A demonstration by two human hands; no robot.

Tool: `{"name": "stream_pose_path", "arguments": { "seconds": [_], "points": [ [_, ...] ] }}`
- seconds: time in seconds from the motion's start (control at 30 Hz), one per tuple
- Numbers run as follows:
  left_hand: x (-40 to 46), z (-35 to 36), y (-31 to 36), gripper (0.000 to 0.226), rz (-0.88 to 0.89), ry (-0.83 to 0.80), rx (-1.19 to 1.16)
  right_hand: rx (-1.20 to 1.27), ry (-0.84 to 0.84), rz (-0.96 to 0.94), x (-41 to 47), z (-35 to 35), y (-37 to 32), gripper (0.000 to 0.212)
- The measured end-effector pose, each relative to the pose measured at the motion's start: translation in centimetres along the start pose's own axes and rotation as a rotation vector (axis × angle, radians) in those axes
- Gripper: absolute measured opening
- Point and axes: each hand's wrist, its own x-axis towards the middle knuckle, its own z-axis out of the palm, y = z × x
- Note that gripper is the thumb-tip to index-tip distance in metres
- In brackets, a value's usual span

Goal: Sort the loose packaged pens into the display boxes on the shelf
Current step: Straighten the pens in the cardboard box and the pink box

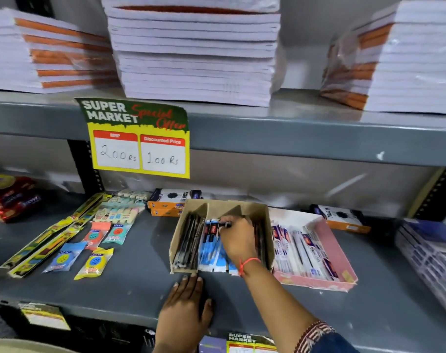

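Note:
A brown cardboard display box (214, 205) with dividers stands on the grey shelf (130, 286). Its left slot holds dark packaged pens (187, 240), its middle slot blue packaged pens (210, 248). My right hand (238, 240) reaches into the middle slot, fingers pinched on the top of a blue pen pack. My left hand (186, 307) lies flat on the shelf just in front of the box, holding nothing. To the right, a pink display box (336, 253) holds white and purple packaged pens (298, 248).
Loose packets of erasers and sharpeners (94, 261) and long yellow-green packs (51, 238) lie on the left of the shelf. Orange boxes (171, 202) sit behind the brown box. A price sign (137, 138) hangs above. Stacked notebooks (194, 49) fill the upper shelf.

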Motion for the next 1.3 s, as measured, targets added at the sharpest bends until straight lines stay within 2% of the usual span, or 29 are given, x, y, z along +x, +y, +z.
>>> {"name": "stream_pose_path", "arguments": {
  "seconds": [0.17,0.33,0.43,0.53,0.7,1.07,1.13,1.2,1.23,1.3],
  "points": [
    [-0.4,1.0,2.7,0.049,0.051,0.047,-0.023,0.045,0.188,-0.032,0.6,-3.3,1.7,0.035],
    [-1.0,2.7,7.7,0.046,0.204,-0.021,-0.103,-0.093,0.308,0.117,1.8,-7.9,5.4,0.031],
    [-0.4,3.2,9.1,0.045,0.232,-0.045,-0.081,-0.372,0.139,0.201,2.1,-10.0,7.9,0.031],
    [0.3,3.2,8.9,0.047,0.193,-0.065,-0.064,-0.522,-0.062,0.302,2.0,-10.9,9.9,0.035],
    [0.2,3.4,8.1,0.049,0.177,-0.119,-0.037,-0.655,-0.116,0.32,2.2,-10.5,11.9,0.038],
    [0.5,3.7,8.1,0.05,0.229,-0.068,-0.008,-0.509,-0.146,0.336,3.2,-10.5,11.7,0.049],
    [0.4,3.6,8.0,0.05,0.234,-0.066,-0.003,-0.435,-0.138,0.363,3.7,-11.0,11.6,0.041],
    [0.4,3.6,8.1,0.05,0.228,-0.065,-0.012,-0.355,-0.114,0.375,3.9,-12.1,11.5,0.018],
    [0.3,3.6,8.0,0.05,0.222,-0.072,-0.014,-0.271,-0.081,0.385,3.9,-12.7,11.3,0.015],
    [0.3,3.7,8.1,0.05,0.213,-0.086,-0.012,-0.083,-0.017,0.423,4.2,-13.9,11.3,0.028]
  ]
}}
